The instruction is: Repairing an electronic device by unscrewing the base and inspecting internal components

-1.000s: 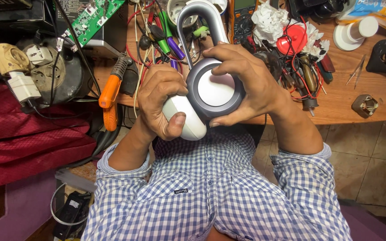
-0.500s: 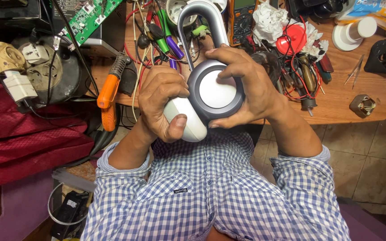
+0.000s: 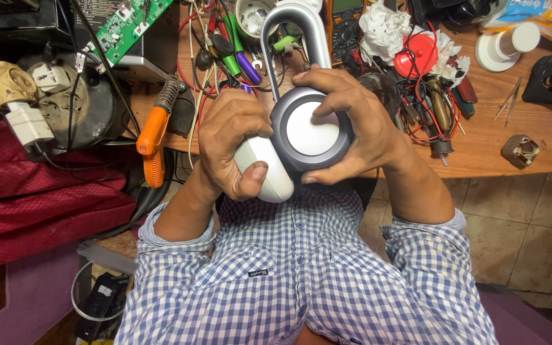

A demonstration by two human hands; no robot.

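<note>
Cluttered wooden surface [image 3: 480, 150] spans the top of view, littered with tools and wires. Over its near edge, held above the lap: grey round-bodied device with white disc face and tall silver loop handle [image 3: 311, 134]. Long axis runs 12 to 6 o'clock, loop at 12. Right hand [image 3: 352, 124] wraps the round body from 3 o'clock, grip closed on the rim. Left hand [image 3: 234, 144] sits at 9 o'clock, grip closed on a white rounded plastic part [image 3: 269, 172] at 7 o'clock, touching the body. Orange-handled soldering iron [image 3: 153, 144] lies farther out at 9 o'clock.
</note>
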